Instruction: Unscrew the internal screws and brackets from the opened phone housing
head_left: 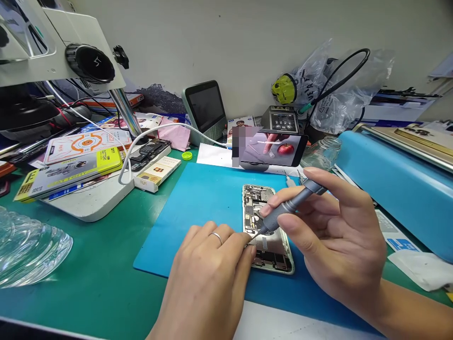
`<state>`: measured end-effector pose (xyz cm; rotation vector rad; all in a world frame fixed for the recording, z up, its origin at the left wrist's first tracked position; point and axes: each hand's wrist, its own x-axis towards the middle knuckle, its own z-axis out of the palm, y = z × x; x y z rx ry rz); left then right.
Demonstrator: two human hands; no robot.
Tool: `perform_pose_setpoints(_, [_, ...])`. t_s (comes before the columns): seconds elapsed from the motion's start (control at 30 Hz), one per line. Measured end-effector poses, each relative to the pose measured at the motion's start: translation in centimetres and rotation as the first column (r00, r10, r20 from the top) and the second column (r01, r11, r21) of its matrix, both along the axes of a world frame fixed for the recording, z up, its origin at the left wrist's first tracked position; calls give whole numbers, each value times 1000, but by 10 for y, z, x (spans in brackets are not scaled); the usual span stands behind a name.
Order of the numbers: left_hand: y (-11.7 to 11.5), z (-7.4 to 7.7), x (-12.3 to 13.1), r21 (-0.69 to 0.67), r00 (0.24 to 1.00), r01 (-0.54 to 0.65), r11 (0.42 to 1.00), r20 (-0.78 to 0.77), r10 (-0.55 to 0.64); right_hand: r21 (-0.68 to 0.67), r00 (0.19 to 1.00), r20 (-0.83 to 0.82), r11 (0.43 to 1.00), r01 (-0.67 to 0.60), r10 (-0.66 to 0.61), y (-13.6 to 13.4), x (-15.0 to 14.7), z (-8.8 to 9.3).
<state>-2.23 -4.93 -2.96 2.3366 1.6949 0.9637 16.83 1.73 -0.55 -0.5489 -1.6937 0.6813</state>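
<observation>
An opened phone (264,245) lies on the blue mat (208,189), its inner parts bare inside a pale frame. My right hand (339,231) grips a grey precision screwdriver (279,215), its tip slanting down to the phone's left side. Index finger on the cap end, thumb and other fingers along the handle. My left hand (208,264), with a ring on one finger, is closed at the phone's left edge. Its thumb and index finger pinch together right at the screwdriver tip; what lies between them is too small to make out. Tweezers (290,182) show partly behind my right hand.
Behind the mat a propped-up phone (278,150) plays a picture. A smart display (205,111), a glass jar (323,151) and a cigarette pack (158,173) stand around. A microscope (88,61) overhangs the left, a blue case (392,184) borders the right, and a clear glass vessel (31,250) sits front left.
</observation>
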Motion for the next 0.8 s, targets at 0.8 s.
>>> perform_pose_setpoints(0.8, [-1,1,0,11,1000,4,1000,19,-4,3,1000,-3,1000,-1,1,1,0,2])
